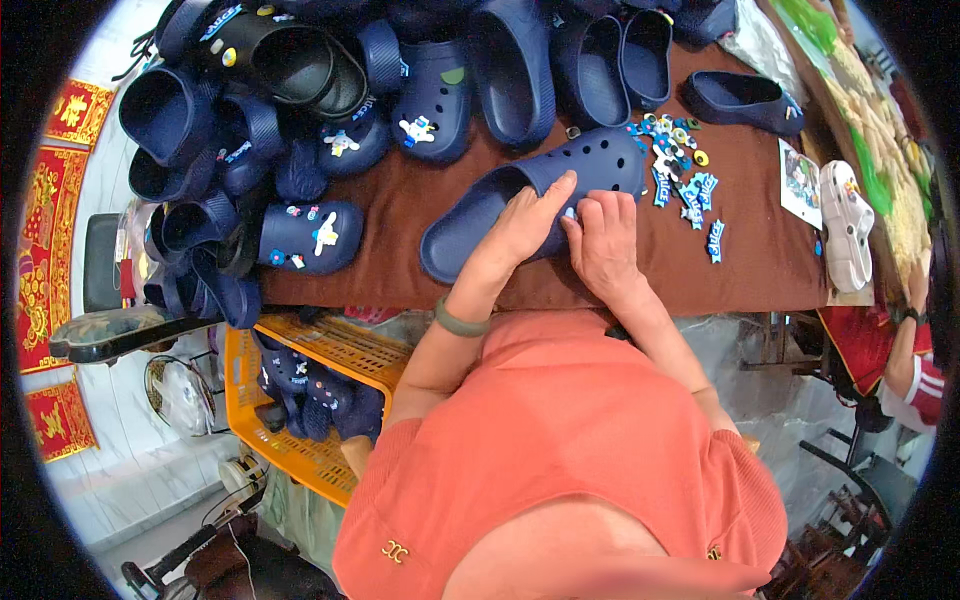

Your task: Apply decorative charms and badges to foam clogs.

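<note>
A navy blue clog [470, 225] with holes in its toe lies on the brown cloth in front of me, toe pointing to the upper right. My left hand [520, 225] is closed on its near side, with the fingers hidden in the foot opening and the thumb lying along the upper. Against the near side of the toe, my right hand [606, 245] has its fingers curled together. A small pale piece shows at its fingertips, too hidden to name. Just right of the toe lies a loose pile of small shoe charms [668, 145], with blue-and-white lettered charms [697, 195] beside it.
Many navy clogs [435, 95] crowd the back and left of the brown table [390, 270]. A white clog [847, 225] and a picture card [800, 185] are at the right. Below the table's left edge stands a yellow crate [300, 460] of clogs. Another person's arm [905, 345] shows at far right.
</note>
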`<control>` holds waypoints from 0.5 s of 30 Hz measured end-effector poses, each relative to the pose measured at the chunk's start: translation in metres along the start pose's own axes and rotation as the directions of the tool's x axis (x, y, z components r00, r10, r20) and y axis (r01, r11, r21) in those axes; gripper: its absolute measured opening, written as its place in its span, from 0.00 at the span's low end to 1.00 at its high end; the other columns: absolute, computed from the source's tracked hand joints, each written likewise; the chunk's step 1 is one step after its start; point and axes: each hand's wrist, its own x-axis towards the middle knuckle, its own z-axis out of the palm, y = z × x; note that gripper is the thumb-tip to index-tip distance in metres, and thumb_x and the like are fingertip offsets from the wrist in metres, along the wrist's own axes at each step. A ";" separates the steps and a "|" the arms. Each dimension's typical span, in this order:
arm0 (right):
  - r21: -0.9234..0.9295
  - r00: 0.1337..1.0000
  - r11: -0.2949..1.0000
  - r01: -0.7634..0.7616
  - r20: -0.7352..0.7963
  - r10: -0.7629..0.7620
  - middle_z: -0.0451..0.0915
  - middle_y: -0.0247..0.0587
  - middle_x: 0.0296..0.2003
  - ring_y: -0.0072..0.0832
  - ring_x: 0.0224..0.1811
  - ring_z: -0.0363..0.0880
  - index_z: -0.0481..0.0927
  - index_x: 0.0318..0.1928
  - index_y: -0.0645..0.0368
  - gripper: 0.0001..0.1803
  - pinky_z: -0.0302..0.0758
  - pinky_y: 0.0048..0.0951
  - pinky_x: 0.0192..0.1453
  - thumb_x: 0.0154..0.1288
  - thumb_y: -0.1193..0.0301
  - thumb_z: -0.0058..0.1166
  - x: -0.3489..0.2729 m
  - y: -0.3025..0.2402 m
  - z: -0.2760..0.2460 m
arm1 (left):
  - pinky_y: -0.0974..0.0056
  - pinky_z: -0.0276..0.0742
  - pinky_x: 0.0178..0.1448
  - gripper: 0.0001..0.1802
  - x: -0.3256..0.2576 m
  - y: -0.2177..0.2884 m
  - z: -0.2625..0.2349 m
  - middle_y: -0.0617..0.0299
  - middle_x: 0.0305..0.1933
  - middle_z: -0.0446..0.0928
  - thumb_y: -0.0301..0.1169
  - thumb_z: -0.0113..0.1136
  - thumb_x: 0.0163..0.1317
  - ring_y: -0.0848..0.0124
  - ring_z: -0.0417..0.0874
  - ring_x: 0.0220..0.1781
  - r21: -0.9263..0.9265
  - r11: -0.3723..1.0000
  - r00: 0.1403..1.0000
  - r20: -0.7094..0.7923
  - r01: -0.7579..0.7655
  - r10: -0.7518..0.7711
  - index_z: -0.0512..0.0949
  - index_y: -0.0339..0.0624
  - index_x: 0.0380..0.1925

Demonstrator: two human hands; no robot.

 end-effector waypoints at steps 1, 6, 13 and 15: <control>0.013 1.000 1.000 0.001 0.002 -0.001 0.71 0.47 0.40 0.45 0.43 0.68 0.72 0.40 0.60 0.15 0.67 0.43 0.49 0.53 0.72 0.63 0.001 0.000 0.000 | 0.59 0.72 0.52 0.26 0.000 0.001 0.001 0.50 0.42 0.81 0.48 0.47 0.72 0.63 0.80 0.46 -0.050 0.998 1.000 -0.009 -0.023 0.022 0.78 0.32 0.45; -0.015 1.000 1.000 0.010 0.020 -0.010 0.71 0.48 0.39 0.45 0.42 0.68 0.71 0.38 0.61 0.14 0.67 0.43 0.48 0.54 0.73 0.62 -0.001 0.002 0.006 | 0.58 0.72 0.51 0.25 0.003 -0.008 0.000 0.48 0.41 0.81 0.47 0.47 0.71 0.61 0.81 0.47 -0.014 0.998 0.998 -0.026 -0.056 0.055 0.78 0.33 0.45; 0.025 0.998 1.000 -0.001 -0.060 0.003 0.71 0.51 0.38 0.47 0.40 0.68 0.71 0.39 0.63 0.15 0.68 0.45 0.47 0.53 0.77 0.61 0.000 -0.002 0.008 | 0.50 0.73 0.40 0.17 0.002 -0.017 -0.005 0.38 0.38 0.79 0.41 0.47 0.71 0.43 0.80 0.41 0.263 0.927 0.959 -0.024 -0.266 0.282 0.78 0.39 0.44; 0.020 0.997 1.000 0.009 -0.071 -0.008 0.70 0.51 0.38 0.47 0.40 0.68 0.70 0.40 0.64 0.15 0.68 0.45 0.46 0.53 0.78 0.61 -0.001 -0.001 0.009 | 0.50 0.73 0.39 0.16 -0.001 -0.007 -0.005 0.39 0.38 0.79 0.39 0.46 0.71 0.44 0.80 0.40 0.262 0.946 0.978 -0.037 -0.190 0.207 0.78 0.39 0.44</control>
